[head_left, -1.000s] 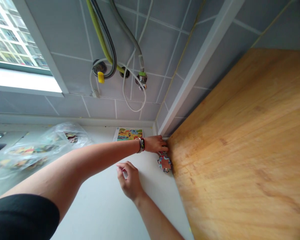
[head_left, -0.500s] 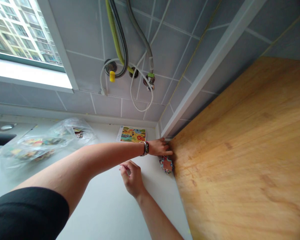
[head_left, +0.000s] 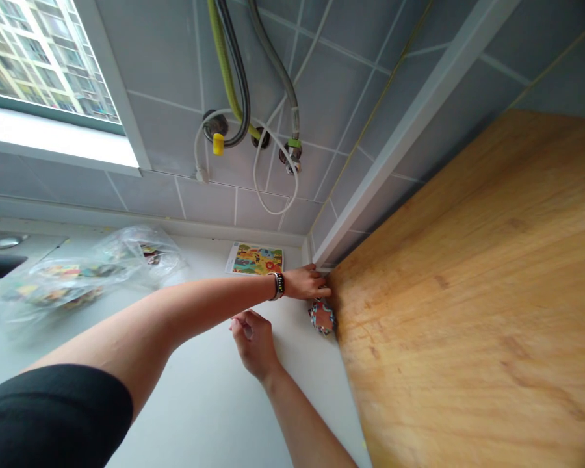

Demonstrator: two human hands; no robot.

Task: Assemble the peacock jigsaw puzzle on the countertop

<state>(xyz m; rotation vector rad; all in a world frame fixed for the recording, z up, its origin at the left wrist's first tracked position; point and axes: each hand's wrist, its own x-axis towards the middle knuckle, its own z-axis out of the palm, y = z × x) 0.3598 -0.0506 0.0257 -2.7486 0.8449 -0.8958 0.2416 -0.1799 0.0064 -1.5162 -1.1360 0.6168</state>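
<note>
My left hand [head_left: 304, 283] reaches across to the back right corner of the counter, palm down with its fingers spread apart. Its fingertips point down beside a small heap of jigsaw puzzle pieces [head_left: 322, 316], which lies against the wooden board. What is beneath the palm is hidden. Below the left forearm, my right hand [head_left: 255, 343] is closed, thumb and fingers curled together; whatever it may hold cannot be made out. A colourful picture card [head_left: 255, 259] with cartoon animals lies behind the left wrist.
Clear plastic bags [head_left: 78, 283] with colourful pieces lie on the white counter [head_left: 199, 403] at left, near a sink edge [head_left: 24, 250]. A large wooden board [head_left: 468, 292] stands along the right. Hoses and a white cable [head_left: 273, 211] hang on the tiled wall behind.
My left hand has drawn very slightly left, and a bit more of the puzzle heap shows. The right hand's fingers have curled a little tighter. The view has shifted slightly.
</note>
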